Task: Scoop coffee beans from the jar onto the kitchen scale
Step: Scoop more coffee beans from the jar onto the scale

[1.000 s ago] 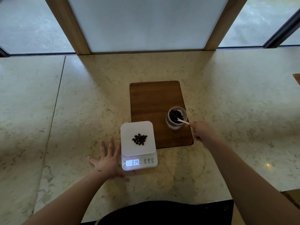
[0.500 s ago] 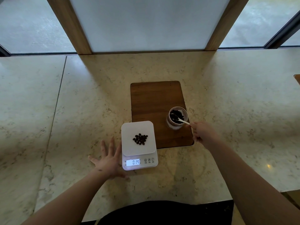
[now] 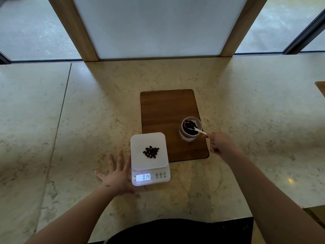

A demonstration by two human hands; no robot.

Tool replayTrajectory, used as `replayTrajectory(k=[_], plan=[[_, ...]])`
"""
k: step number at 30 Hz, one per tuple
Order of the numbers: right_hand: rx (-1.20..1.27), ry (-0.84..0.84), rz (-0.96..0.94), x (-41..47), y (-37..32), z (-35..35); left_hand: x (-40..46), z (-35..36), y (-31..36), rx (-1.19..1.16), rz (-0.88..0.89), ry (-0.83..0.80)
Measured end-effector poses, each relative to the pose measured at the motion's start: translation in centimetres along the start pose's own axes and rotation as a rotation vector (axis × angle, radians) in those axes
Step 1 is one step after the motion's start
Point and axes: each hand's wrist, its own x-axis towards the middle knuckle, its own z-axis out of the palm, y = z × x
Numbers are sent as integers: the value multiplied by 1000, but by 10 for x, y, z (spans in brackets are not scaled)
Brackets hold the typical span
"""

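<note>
A white kitchen scale sits on the counter with a small pile of coffee beans on its platform; its display reads 014. To its right a glass jar of dark beans stands on a wooden board. My right hand pinches the handle of a white spoon whose bowl lies in the jar mouth, loaded with beans. My left hand rests flat on the counter, fingers spread, against the scale's left side.
The marble counter reaches from the near edge to a window wall with two wooden posts. A seam runs down the counter at the left. A wooden corner juts in at the right edge.
The spoon's bowl has shifted slightly within the jar and now carries beans at the mouth. My left hand and the scale have stayed put.
</note>
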Motion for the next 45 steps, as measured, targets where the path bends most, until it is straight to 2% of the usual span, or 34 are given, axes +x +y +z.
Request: replayTrajectory(k=[13,20,36,45], plan=[[-16,-51,-126,-19,-3,10,2,-1,1,10,-11,-7],[-110,-167,-118,-41,5,41,3,0,1,-4,6,-12],[-271,-191,-44,-23,40,97,10,4,0,-14,-14,-18],[-362,-175,-116,-9,41,105,11,6,-3,-23,-2,4]])
